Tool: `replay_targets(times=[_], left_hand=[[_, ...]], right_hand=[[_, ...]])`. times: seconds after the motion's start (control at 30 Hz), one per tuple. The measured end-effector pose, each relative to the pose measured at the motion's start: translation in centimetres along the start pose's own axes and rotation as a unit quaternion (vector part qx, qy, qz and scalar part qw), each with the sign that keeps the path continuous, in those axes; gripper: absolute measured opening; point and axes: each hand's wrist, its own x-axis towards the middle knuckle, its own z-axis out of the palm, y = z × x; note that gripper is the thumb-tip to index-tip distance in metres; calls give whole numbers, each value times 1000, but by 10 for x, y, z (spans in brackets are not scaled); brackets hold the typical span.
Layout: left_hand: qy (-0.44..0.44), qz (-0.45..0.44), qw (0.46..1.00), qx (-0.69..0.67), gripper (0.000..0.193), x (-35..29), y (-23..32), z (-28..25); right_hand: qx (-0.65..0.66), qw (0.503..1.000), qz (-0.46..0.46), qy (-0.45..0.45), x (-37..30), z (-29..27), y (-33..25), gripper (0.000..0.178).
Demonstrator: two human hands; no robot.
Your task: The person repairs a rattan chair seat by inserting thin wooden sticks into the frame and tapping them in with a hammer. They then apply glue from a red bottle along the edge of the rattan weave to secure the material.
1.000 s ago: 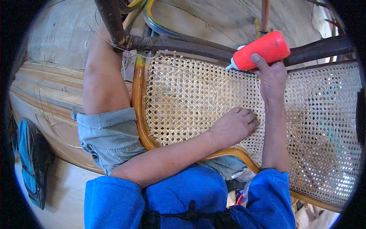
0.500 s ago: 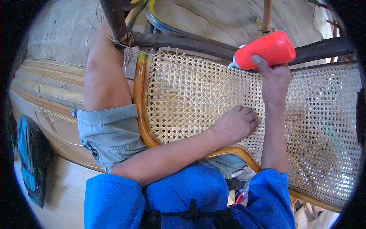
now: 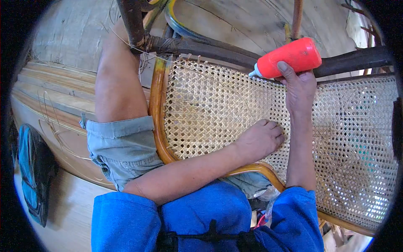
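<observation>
A red squeeze bottle (image 3: 289, 58) with a pale blue nozzle is held by my right hand (image 3: 301, 86). It lies tilted over the far edge of the woven cane panel (image 3: 201, 109), its nozzle pointing left and down at that edge. Whether the tip touches the cane cannot be told. My left hand (image 3: 260, 140) rests on the panel nearer to me, fingers curled under and fingertips hidden. Around the panel's left and near sides runs a glossy brown bent frame (image 3: 157, 105). A second cane panel (image 3: 357, 147) continues to the right of my right forearm.
A dark pole (image 3: 205, 48) runs along the panel's far side and joins an upright dark post (image 3: 132, 21). Loose thin strands (image 3: 52, 113) and stacked boards (image 3: 54, 86) lie left of my bare leg (image 3: 119, 80). A blue and black bag (image 3: 31, 176) is at far left.
The bottle has shifted slightly left and down, and its nozzle shows more fully. My left hand stays in place on the cane. The whole view has moved a little.
</observation>
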Motion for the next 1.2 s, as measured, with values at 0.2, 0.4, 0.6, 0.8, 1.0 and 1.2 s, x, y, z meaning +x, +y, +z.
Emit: replay_targets(times=[0.2,0.4,0.6,0.8,1.0,1.2], left_hand=[[-1,6,1000,-2,31,1,0,-1],[-29,1,1000,4,31,1,0,-3],[-9,6,1000,-4,32,0,-1,0],[6,3,1000,-13,32,1,-2,5],[9,9,1000,-9,32,1,-3,7],[-16,3,1000,4,32,2,-1,2]], right_hand=[[-27,999,18,-5,4,1,2,43],[34,999,-19,7,-2,10,5,41],[116,993,-4,11,-3,6,0,44],[93,995,19,7,0,4,1,45],[44,999,16,-3,0,5,5,45],[-71,997,-17,-15,4,10,-1,36]])
